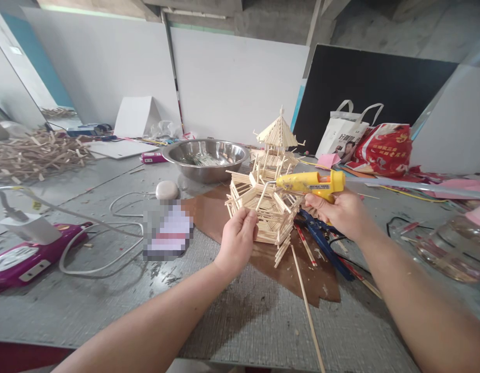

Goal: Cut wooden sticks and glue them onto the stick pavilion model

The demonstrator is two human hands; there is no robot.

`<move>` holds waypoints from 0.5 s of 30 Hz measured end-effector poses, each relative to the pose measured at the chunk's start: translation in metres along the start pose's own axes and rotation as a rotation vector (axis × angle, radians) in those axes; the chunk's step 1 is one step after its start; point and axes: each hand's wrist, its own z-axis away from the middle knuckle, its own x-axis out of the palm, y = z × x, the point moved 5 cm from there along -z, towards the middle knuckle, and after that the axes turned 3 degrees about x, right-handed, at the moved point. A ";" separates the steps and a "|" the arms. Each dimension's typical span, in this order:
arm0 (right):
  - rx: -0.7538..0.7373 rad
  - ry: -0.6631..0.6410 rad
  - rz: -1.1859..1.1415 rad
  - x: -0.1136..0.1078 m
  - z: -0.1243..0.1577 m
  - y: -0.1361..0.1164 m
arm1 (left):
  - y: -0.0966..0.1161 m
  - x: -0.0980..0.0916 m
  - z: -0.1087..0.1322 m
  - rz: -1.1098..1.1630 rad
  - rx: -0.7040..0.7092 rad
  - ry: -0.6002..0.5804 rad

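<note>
A hexagonal frame of thin wooden sticks [269, 207] stands tilted over a brown sheet [302, 269]. My left hand [238, 241] is closed on its near left side and holds it up. My right hand [339, 210] grips a yellow glue gun [312, 184], its nozzle pointing left onto the top of the frame. A finished stick pagoda [277, 137] stands just behind. A long loose stick [306, 305] lies on the table below the frame.
A steel bowl [205, 155] sits behind the frame. Blue pliers [325, 243] lie under my right hand. A magenta device [26, 256] with white cable lies left, a stick pile [33, 153] far left. Bags [380, 142] and a glass jar [453, 248] are at right.
</note>
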 end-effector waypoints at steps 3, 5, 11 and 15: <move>-0.009 0.004 -0.009 -0.001 0.000 -0.001 | 0.001 0.000 0.000 0.008 -0.001 0.005; -0.012 0.005 -0.006 -0.001 0.000 -0.002 | 0.002 0.000 0.000 0.010 0.001 0.004; 0.017 -0.008 0.017 0.001 0.000 -0.002 | 0.003 -0.001 0.000 -0.011 -0.005 0.013; 0.013 -0.021 0.017 0.002 0.000 -0.003 | 0.002 0.000 0.000 -0.008 -0.007 0.003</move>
